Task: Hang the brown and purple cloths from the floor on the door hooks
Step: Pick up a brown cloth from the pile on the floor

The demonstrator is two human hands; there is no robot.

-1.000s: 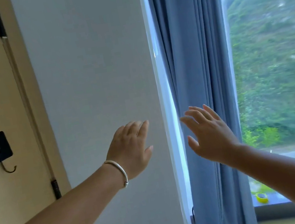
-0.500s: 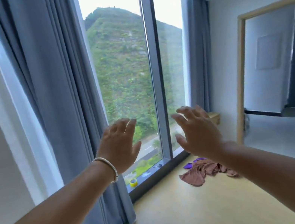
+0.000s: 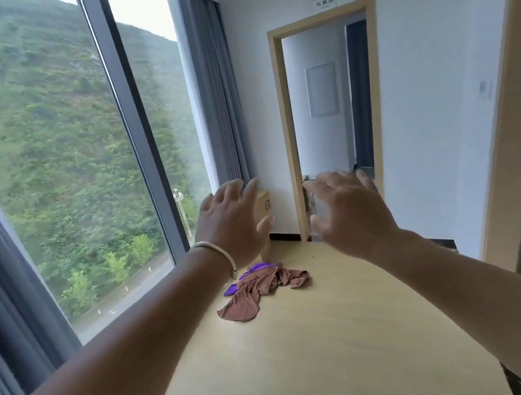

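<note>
A: Where are the cloths?
B: On the floor [image 3: 316,361], centre of the frame, below and beyond both hands. Brown cloth [image 3: 261,289] on top, purple cloth [image 3: 258,269] poking out at its upper-left edge, touching it. One heap.

A: Long axis?
B: Heap runs roughly lower left to upper right in the picture, brown tail trailing toward the window [image 3: 54,164].

A: Hands?
B: Left hand [image 3: 234,224] and right hand [image 3: 349,213] both raised, fingers spread and relaxed, grasping nothing. Well apart from the heap, neither touching it.

A: Which is nearer?
B: In the frame the left sits almost straight above the heap, right is off to its right. I'd judge left slightly nearer, but depth is hard to read.

A: Counts?
B: One brown cloth, one purple cloth, two hands, one bracelet [image 3: 218,253] on the left wrist. Door hooks: none in view. One doorway [image 3: 336,121] upper centre-right.

A: Next move?
B: Probably step forward and reach down; nothing picked up yet.
</note>
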